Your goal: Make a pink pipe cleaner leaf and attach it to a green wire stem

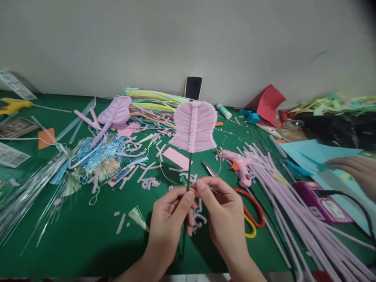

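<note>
A pink fan-shaped piece made of fuzzy pipe cleaners (204, 127), with a thick rib down its middle, stands upright over the table on a thin dark green stick (189, 169). My left hand (170, 221) is closed around this stick below the fan, thumb and fingers pinching it. Close beside it, my right hand (226, 209) is closed in a pinch touching the stick area; what lies between its fingertips is too small to make out. Thin curved wires or threads hang near the fan's lower corners. Scissors (255, 209) with red and yellow handles lie partly behind my right hand.
A pink glue gun (243, 172) and a bundle of lilac pipe cleaners (282, 196) lie right, by a purple box (326, 205) with a cable. Another person's hand (357, 170) rests over blue paper. Tassels (100, 152), a lilac leaf-shaped piece (116, 111) and a phone (193, 87) are behind.
</note>
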{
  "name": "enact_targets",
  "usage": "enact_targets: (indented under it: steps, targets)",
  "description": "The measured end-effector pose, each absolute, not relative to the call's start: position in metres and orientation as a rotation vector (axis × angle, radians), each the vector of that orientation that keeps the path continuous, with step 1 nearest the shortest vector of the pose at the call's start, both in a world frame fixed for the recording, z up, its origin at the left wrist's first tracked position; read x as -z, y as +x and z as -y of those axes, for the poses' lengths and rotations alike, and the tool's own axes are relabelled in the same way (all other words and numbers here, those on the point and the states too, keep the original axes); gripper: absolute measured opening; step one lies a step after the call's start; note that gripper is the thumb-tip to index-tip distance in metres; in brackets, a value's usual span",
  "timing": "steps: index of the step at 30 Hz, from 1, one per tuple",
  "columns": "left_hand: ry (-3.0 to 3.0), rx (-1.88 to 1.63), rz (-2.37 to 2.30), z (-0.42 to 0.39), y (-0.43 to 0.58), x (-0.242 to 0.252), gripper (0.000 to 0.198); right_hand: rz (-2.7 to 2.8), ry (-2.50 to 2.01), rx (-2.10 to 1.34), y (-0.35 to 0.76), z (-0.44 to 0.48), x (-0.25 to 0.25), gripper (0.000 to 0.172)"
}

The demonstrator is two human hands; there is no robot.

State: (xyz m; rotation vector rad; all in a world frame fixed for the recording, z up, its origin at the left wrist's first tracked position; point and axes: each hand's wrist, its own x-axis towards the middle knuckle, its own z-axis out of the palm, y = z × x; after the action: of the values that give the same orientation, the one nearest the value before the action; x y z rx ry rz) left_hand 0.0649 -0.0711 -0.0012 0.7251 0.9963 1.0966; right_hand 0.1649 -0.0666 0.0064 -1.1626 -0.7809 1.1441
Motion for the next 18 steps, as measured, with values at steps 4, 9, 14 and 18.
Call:
enact_targets:
  steps: [4,9,14,18]
  targets:
    - [0.719,-1.096,-1.017,0.071,0.065,0.001,0.030,0.754,-1.182,-1.152,0.163,0.066,-0.011,0.015]
    - [0.727,-1.108,-1.014,0.072,0.066,0.002,0.023,0.729,-1.156,-1.276,0.159,0.068,-0.010,0.021]
    - [0.833,-1.167,-1.103,0.072,0.064,-0.003,0.013,0.728,-1.127,-1.395,0.163,0.073,-0.006,0.021]
    - [1.055,-1.162,-1.153,0.074,0.056,-0.007,0.008,0.751,-1.149,-1.413,0.170,0.077,-0.007,0.019]
